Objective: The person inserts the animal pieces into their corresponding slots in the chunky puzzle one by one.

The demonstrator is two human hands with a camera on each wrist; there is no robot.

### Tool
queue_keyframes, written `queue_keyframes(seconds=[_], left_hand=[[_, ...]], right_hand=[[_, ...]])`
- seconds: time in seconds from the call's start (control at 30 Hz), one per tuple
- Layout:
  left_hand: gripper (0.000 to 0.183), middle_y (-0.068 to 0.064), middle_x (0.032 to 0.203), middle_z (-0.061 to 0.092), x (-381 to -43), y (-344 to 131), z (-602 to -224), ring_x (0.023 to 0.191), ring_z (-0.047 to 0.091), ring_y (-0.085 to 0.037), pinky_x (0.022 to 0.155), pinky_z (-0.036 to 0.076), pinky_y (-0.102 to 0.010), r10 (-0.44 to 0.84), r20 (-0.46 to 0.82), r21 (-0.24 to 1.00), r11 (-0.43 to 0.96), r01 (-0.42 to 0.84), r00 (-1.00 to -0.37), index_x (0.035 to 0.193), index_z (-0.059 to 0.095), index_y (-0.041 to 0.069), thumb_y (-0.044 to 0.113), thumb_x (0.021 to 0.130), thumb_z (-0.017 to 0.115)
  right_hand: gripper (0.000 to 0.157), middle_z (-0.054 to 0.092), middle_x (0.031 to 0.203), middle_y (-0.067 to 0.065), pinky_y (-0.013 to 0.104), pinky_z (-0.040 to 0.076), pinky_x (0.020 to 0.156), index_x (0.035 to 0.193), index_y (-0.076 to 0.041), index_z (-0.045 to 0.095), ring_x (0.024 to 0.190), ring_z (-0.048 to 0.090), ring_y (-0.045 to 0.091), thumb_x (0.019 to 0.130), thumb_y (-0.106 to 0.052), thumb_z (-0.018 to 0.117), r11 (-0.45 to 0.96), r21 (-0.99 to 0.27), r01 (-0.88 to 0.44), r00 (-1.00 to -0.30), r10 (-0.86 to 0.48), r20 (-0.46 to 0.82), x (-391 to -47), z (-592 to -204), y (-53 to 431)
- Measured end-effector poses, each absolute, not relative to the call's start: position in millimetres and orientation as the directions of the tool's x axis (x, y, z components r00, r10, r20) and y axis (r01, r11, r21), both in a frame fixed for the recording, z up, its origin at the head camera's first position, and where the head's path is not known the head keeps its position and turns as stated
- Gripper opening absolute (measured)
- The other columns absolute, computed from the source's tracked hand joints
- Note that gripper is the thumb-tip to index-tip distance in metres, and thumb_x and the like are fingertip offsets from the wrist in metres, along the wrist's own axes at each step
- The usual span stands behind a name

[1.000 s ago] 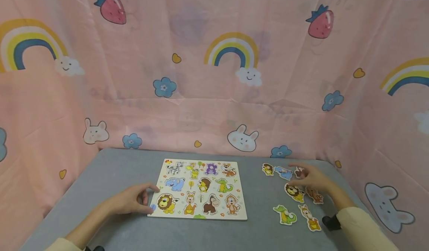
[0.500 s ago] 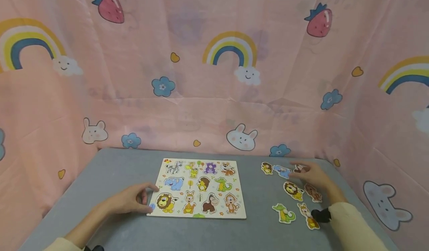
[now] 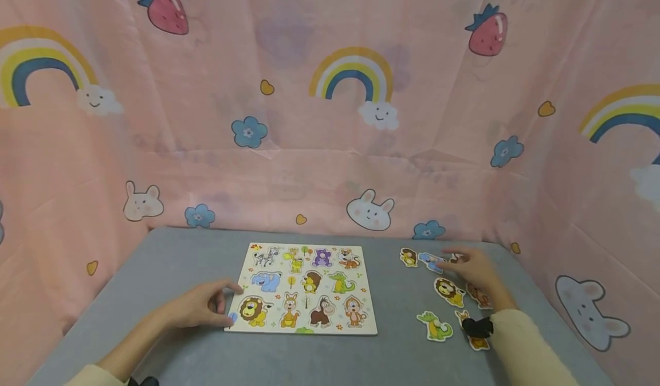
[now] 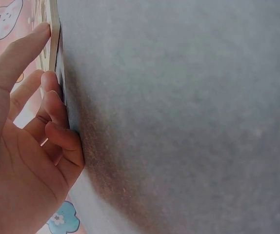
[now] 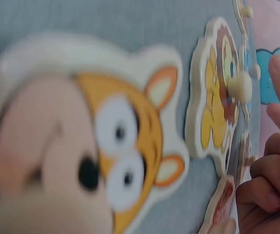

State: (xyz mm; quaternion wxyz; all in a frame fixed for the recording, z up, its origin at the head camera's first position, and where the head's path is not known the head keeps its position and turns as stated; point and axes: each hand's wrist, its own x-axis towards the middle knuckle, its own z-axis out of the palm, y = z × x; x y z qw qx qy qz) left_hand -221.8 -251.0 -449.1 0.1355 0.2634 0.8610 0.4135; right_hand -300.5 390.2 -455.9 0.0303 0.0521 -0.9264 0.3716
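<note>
An animal puzzle board [image 3: 339, 319] lies on the grey table. At its near left corner my left hand [image 3: 198, 307] touches the left edge with thumb and index finger; in the left wrist view the thumb tip meets the board's side and the other fingers bend loosely on the table. My right hand [image 3: 474, 268] reaches over the back right pieces, thumb and index apart. Nearest its fingertips are an elephant piece [image 3: 429, 261] and a brown piece [image 3: 456, 258], partly covered. A lion piece [image 5: 210, 97] with a wooden knob and a kangaroo piece [image 5: 152, 129] show large in the right wrist view.
A hedgehog piece [image 3: 409, 258] lies left of the elephant. A crocodile piece [image 3: 435, 326] sits nearer the front, and a brown monkey piece [image 3: 476, 295] is partly under the right wrist. A pink patterned cloth [image 3: 289, 185] walls the table's back and sides.
My right hand and forearm have shifted slightly left, and the dark wrist device now covers much of the kangaroo. The left hand stays at the board. The head view has drifted a little.
</note>
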Motion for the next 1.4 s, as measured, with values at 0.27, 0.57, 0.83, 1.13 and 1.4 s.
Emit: queue_keyframes(seconds=[0.27,0.57,0.83,1.13,1.4], left_hand=[[0.057,-0.003,0.081,0.056,-221.7,-251.9,-449.4,0.063,0.049,-0.011,0.057,0.041,-0.024,0.562,-0.021,0.782,0.524,0.336,-0.827,0.128,0.059,0.004,0.016,0.08,0.088],[0.057,-0.002,0.081,0.056,-221.2,-252.0,-450.4,0.064,0.049,-0.011,0.057,0.041,-0.025,0.558,-0.023,0.782,0.528,0.333,-0.83,0.128,0.059,0.005,0.017,0.081,0.088],[0.056,-0.002,0.081,0.056,-222.8,-252.8,-452.1,0.063,0.049,-0.01,0.057,0.041,-0.024,0.55,-0.034,0.77,0.546,0.329,-0.834,0.128,0.059,0.006,0.019,0.081,0.087],[0.056,-0.002,0.081,0.056,-223.2,-252.7,-453.1,0.063,0.049,-0.01,0.057,0.04,-0.025,0.561,-0.014,0.776,0.528,0.344,-0.828,0.128,0.059,0.005,0.018,0.081,0.087],[0.056,-0.002,0.081,0.056,-222.4,-252.4,-452.3,0.063,0.049,-0.01,0.056,0.04,-0.025,0.556,-0.027,0.778,0.533,0.332,-0.831,0.128,0.059,0.004,0.018,0.082,0.087]], right_hand=[[0.058,0.064,0.1,0.024,0.036,0.043,0.061,0.125,0.005,0.068,0.076,0.052,0.024,0.087,-0.037,0.082,0.685,-0.725,-0.064,-0.997,-0.015,0.075,-301.3,-456.7,369.7],[0.047,0.065,0.112,0.02,0.037,0.044,0.063,0.116,0.003,0.073,0.078,0.052,0.023,0.088,-0.034,0.082,0.721,-0.689,-0.079,-0.995,-0.01,0.103,-307.6,-461.6,356.2],[0.035,0.062,0.122,0.028,0.045,0.046,0.075,0.111,0.005,0.074,0.098,0.057,0.036,0.091,-0.023,0.078,0.73,-0.681,-0.063,-0.994,0.013,0.106,-311.1,-462.8,352.6],[0.03,0.065,0.107,0.02,0.036,0.04,0.062,0.106,0.007,0.074,0.078,0.047,0.025,0.091,-0.019,0.077,0.707,-0.706,-0.034,-0.994,0.047,0.095,-309.9,-462.8,357.1],[0.027,0.061,0.088,0.01,0.035,0.039,0.059,0.104,0.006,0.074,0.072,0.045,0.023,0.092,-0.018,0.076,0.697,-0.717,-0.028,-0.993,0.06,0.097,-310.2,-466.6,360.4]])
